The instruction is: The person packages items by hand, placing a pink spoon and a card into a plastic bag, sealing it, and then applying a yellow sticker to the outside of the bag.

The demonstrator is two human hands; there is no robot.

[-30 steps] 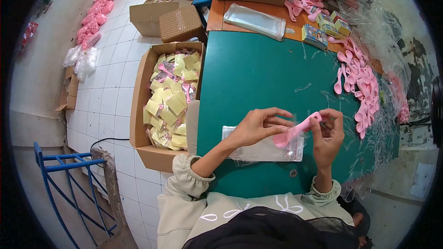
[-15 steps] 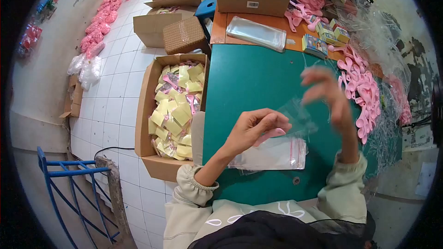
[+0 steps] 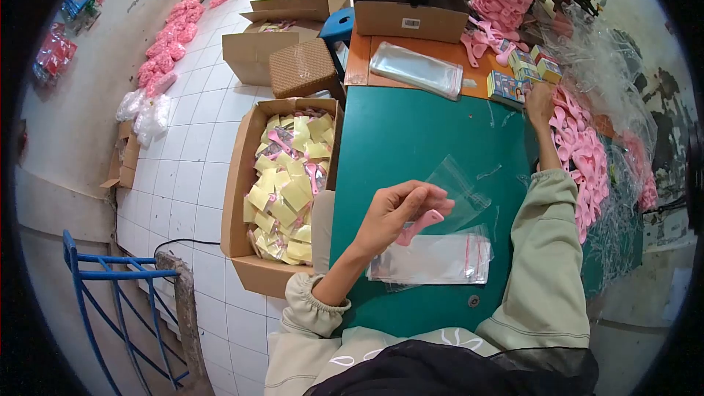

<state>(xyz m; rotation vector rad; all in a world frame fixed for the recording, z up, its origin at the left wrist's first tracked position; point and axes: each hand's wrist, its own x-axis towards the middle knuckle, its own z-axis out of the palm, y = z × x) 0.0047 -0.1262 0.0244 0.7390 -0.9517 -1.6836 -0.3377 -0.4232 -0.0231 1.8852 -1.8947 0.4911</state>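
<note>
Pink spoon (image 3: pixel 419 224) is in the left hand (image 3: pixel 400 213), pinched between thumb and fingers together with a clear bag (image 3: pixel 458 191), above the near part of the green counter (image 3: pixel 411 132). The spoon seems partly inside the bag. The free end of the bag stands up and away from the hand, probably because only one end is gripped. Just below lies a flat stack of bags (image 3: pixel 436 260), close to the body, I think so that either hand can reach it easily. The right hand (image 3: pixel 540 99) is stretched far out to the edge of the pile of pink spoons (image 3: pixel 583 154), beside the small coloured boxes (image 3: pixel 513 82); whether it grips anything I cannot tell. On the floor at the left, an open carton (image 3: pixel 236 183) right against the counter's side holds filled packets with yellow cards.
</note>
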